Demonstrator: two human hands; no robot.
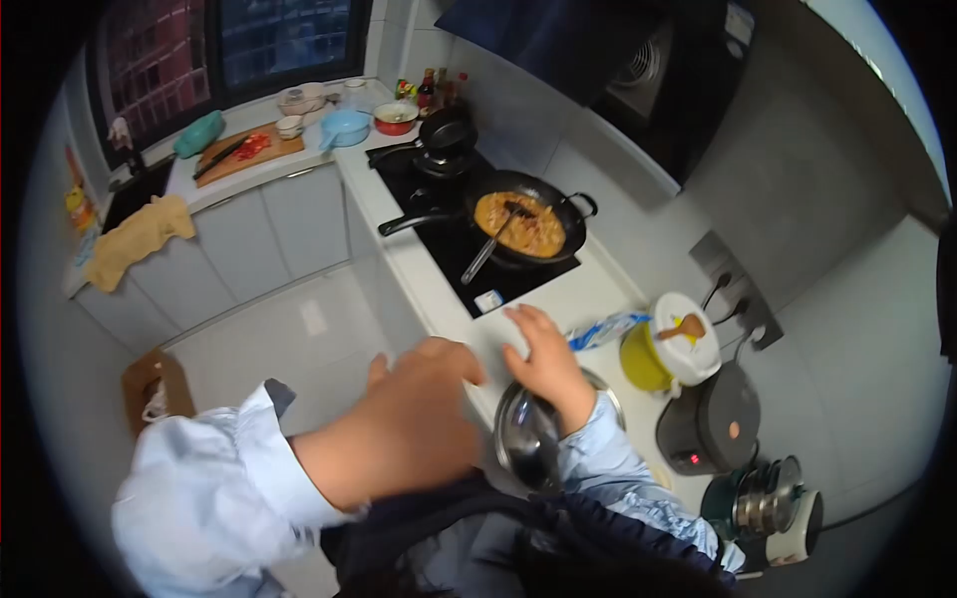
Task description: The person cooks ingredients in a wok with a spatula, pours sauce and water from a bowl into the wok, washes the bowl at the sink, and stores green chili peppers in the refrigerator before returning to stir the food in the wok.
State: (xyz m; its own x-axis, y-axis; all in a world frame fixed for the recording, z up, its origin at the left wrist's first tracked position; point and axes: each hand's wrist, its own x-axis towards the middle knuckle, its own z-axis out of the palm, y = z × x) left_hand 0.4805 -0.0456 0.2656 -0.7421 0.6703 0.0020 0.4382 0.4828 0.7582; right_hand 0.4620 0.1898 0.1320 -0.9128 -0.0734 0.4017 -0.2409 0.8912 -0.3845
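Note:
My left hand (414, 419) hangs in the air left of the counter edge, back toward me and blurred. Its fingers are bent but apart, and no object shows in it. Over the counter is my right hand (548, 364), thumb and fingers spread, holding nothing. Beneath my right wrist lies a round glass-and-metal pot lid (520, 437). Beyond the hands, a black wok (570, 214) holds orange-brown food (538, 231) on the black cooktop (439, 257). A spatula (480, 261) rests in the wok, its handle leaning over the near rim.
Right of my hands stand a yellow-green container with white lid (646, 361), a blue-white packet (606, 329) and a dark rice cooker (703, 424). A small black pan (449, 132) sits farther back. By the window are a cutting board (284, 148), knife (219, 157) and blue bowl (346, 127).

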